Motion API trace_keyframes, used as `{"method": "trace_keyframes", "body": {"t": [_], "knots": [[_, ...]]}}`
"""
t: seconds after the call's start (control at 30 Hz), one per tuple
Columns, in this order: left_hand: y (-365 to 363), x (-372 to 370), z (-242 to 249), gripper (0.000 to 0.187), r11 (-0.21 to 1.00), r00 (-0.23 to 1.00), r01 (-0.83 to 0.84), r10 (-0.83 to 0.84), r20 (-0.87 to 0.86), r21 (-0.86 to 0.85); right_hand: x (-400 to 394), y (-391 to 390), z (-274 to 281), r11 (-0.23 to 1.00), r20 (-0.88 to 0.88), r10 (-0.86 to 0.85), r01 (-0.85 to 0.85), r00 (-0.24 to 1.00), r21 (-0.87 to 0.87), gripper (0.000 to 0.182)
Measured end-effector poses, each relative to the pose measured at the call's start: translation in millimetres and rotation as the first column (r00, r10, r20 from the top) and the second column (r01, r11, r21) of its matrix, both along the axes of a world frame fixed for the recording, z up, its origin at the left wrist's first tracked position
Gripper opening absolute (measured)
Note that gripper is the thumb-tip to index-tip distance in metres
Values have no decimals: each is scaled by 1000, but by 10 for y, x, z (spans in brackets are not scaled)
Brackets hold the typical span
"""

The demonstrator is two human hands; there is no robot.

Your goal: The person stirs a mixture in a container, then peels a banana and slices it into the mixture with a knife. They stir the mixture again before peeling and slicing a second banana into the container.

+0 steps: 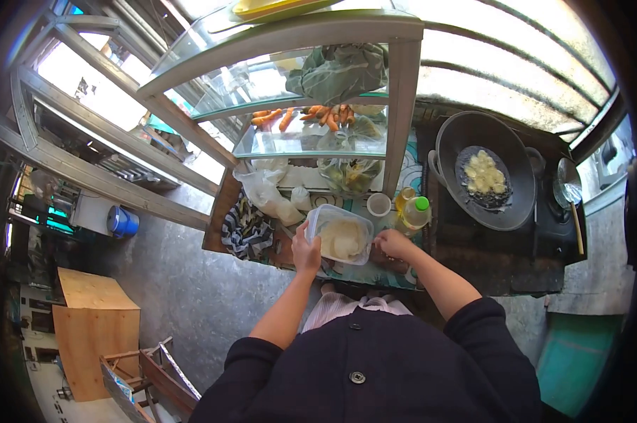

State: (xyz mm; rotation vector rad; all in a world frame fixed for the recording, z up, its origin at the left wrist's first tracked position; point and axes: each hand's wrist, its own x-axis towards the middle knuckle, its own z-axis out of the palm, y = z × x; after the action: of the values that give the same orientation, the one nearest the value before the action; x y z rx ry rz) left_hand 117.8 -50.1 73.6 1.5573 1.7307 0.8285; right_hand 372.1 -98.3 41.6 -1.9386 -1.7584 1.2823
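Observation:
A clear plastic container [341, 236] with pale dough-like food in it lies on the counter in front of me. My left hand [306, 252] grips its left edge. My right hand [392, 243] rests just to the right of the container with its fingers curled; I cannot see anything in it. Beside that hand stands a bottle of yellow oil with a green cap [416, 213] and a small white cup [378, 204].
A black wok [473, 137] with pale pieces frying in oil sits on a stove at the right, a metal skimmer [567, 189] beside it. A glass display case [311, 106] above the counter holds carrots and leafy greens. Plastic bags and a striped cloth [246, 229] lie at the left.

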Motion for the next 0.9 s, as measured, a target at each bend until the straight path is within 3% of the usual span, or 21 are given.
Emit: {"method": "trace_keyframes", "body": {"t": [0.03,0.07,0.13,0.2,0.27,0.3,0.33,0.4,0.43,0.47,0.53,0.57,0.63,0.67,0.73,0.77,0.8,0.87,0.9], "knots": [[11,26,10,56,1000,1000,7,-7,6,4,30,7,31,981,-36,-193,192,981,-31,24],[8,35,18,56,1000,1000,5,-5,-13,10,29,-15,55,981,-29,-193,192,981,-28,24],[3,65,80,55,1000,999,2,-1,-35,17,-41,-84,61,984,67,174,-171,982,-46,24],[-23,89,118,55,999,996,48,-49,-70,-18,-6,-39,-99,984,-11,176,-176,984,-13,23],[-16,125,83,55,1000,997,27,-27,-67,2,-28,-108,-33,985,154,-170,163,973,55,21],[-14,121,75,55,1000,998,5,-4,-67,23,-60,-149,-96,999,181,-32,28,983,23,21],[-3,96,73,55,1000,998,2,0,-70,22,-18,-122,-154,999,178,-28,24,984,22,21],[15,50,80,56,999,998,39,-39,-58,-6,98,-79,-147,999,-245,-50,51,968,-1,21],[26,56,86,56,999,997,42,-42,-58,-9,56,-104,-47,966,-136,-253,244,958,-83,20],[28,66,88,55,999,997,42,-42,-70,-3,15,-132,-39,966,-132,-252,242,959,-86,20],[9,65,77,55,999,996,34,-34,-84,2,-59,-205,-97,999,92,34,-34,995,-5,20],[2,61,76,55,999,996,38,-37,-86,3,-48,-166,-150,999,89,37,-36,995,-6,20],[2,55,56,55,999,995,47,-46,-87,5,23,-68,-182,982,-232,-176,186,957,21,22],[-2,53,45,55,999,997,32,-29,-71,34,9,-95,-206,982,-230,-177,186,957,20,22],[-18,47,55,55,998,998,14,-11,-54,62,-117,-162,66,999,162,-5,14,987,-51,22],[-12,33,67,55,998,998,34,-31,-53,56,-96,-116,-149,996,84,88,-88,993,-7,22],[-15,22,69,55,997,997,55,-52,-52,49,-91,-108,-134,996,83,86,-86,993,-8,22],[-19,44,69,55,996,997,54,-50,-57,69,-45,-69,-87,953,-38,-301,302,953,14,24],[-13,52,80,55,995,997,50,-44,-64,92,-51,-87,-58,954,-37,-299,300,954,16,24]]}}
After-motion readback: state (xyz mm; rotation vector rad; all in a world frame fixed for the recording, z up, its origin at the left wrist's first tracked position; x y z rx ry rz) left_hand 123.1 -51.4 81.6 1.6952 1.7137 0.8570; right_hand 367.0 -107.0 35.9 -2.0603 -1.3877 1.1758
